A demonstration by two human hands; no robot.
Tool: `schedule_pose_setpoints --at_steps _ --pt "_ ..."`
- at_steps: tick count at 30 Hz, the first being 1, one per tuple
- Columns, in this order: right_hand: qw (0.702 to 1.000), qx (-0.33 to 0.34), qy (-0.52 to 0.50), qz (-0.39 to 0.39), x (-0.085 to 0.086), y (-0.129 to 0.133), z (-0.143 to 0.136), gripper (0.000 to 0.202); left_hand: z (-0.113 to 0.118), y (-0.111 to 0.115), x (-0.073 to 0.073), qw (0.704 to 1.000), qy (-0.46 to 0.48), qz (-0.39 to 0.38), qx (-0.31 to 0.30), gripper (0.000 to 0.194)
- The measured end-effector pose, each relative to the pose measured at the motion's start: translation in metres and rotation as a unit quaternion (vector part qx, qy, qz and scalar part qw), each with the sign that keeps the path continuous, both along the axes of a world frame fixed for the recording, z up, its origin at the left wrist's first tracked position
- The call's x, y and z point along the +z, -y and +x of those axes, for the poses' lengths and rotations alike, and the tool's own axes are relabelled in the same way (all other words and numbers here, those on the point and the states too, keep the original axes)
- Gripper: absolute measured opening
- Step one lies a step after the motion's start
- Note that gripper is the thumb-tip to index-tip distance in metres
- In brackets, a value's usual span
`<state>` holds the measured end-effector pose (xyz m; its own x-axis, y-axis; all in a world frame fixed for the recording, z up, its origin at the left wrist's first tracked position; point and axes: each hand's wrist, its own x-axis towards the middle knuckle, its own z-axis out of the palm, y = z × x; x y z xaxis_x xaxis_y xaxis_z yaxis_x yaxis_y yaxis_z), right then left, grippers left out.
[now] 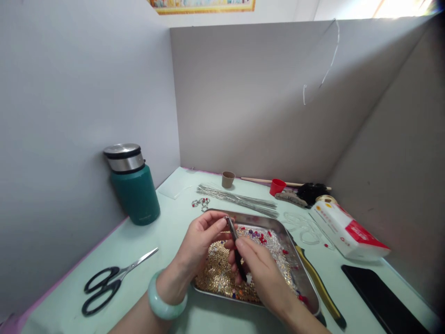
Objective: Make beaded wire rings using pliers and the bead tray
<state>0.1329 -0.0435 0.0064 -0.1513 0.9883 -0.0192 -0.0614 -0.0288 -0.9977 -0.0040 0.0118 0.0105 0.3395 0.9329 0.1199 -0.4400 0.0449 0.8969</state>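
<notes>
Over the bead tray, my right hand [255, 264] is closed round small pliers [237, 253] with dark handles. Their metal tip points up and away, meeting the fingertips of my left hand [205, 236]. The left thumb and forefinger pinch something tiny at that tip; it is too small to make out. A pale green bangle [165, 299] circles the left wrist. Below both hands lies a metal tray [283, 227] filled with gold, clear, red and purple beads [219, 273]. Behind it rests a bundle of thin silver wires [239, 199], with several small beaded wire rings [201, 202] nearby.
Scissors [118, 280] and a teal bottle [135, 185] stand or lie at left. At right are yellow-black pliers [320, 285], a black phone [378, 297], a tissue pack [349, 227] and clear cord [304, 227]. Brown [228, 179] and red [277, 186] cups sit behind; partitions surround the table.
</notes>
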Motion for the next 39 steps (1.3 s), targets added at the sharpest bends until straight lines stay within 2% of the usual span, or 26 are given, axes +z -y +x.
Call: schedule_pose_setpoints --at_steps 5,10,18,22,26,39 --pt "0.999 0.012 -0.039 -0.033 0.0032 0.0007 -0.0011 0.035 0.0005 0.0015 0.0012 1.000 0.001 0.005 0.009 0.013" --pt "0.999 0.015 -0.043 -0.030 0.0015 0.0020 -0.0010 0.036 0.0003 0.0020 0.0024 1.000 -0.013 0.022 0.016 0.014" --pt "0.997 -0.009 0.062 0.039 -0.0059 0.0018 -0.0003 0.036 -0.0004 0.0012 0.0013 0.998 -0.021 0.047 0.023 0.014" --pt "0.983 -0.029 0.157 0.094 -0.0048 0.0033 0.0012 0.033 -0.0004 0.0012 0.0017 0.998 -0.025 0.056 0.027 0.013" --pt "0.969 -0.031 0.205 0.132 -0.0016 0.0038 0.0020 0.031 -0.0004 0.0015 0.0028 0.997 -0.022 0.063 0.039 0.013" --pt "0.976 -0.028 0.184 0.115 -0.0036 0.0025 0.0043 0.032 -0.0011 0.0005 0.0042 0.992 -0.036 0.098 0.076 0.007"
